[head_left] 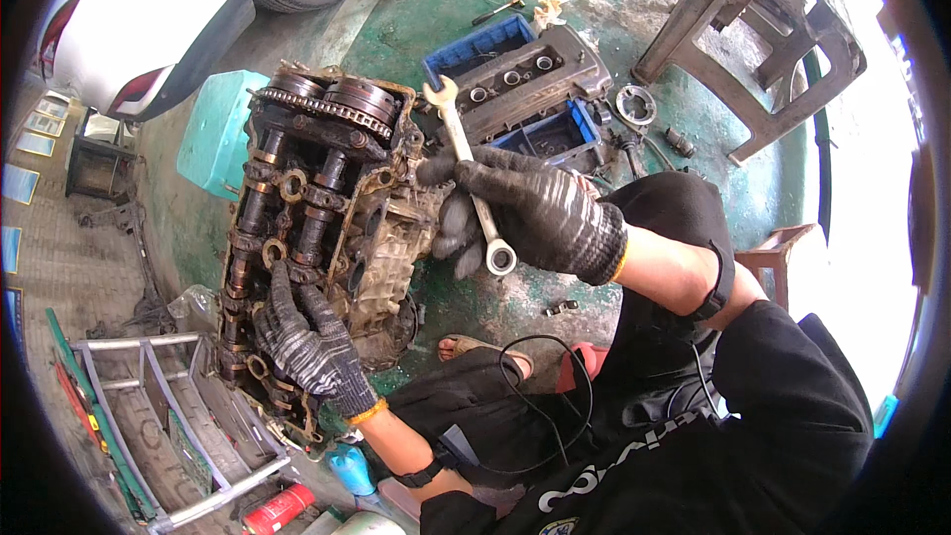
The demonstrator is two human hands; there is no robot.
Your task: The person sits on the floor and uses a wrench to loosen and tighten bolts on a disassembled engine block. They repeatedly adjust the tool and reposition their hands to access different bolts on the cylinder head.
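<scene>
In my gloved right hand (535, 208) is a combination wrench (466, 144), gripped near its middle, open end up and ring end down. Before me stands a greasy engine cylinder head (381, 267), with two camshafts (324, 200) and a timing chain (315, 109) at its far end. My gloved left hand (312, 337) rests on the near part of the head, beside the camshafts. Its fingers reach forward, fairly straight, over the near shaft's caps; the fingertips are partly lost against the dark metal. Both gloves are grey knit with blackened fingers.
Beyond the engine, a valve cover (525, 74) lies across blue trays (555, 134), near loose metal parts (634, 104). A grey stool (763, 50) stands far right, a teal box (216, 129) behind the engine. A ladder (183, 426) and fire extinguisher (279, 509) are at left.
</scene>
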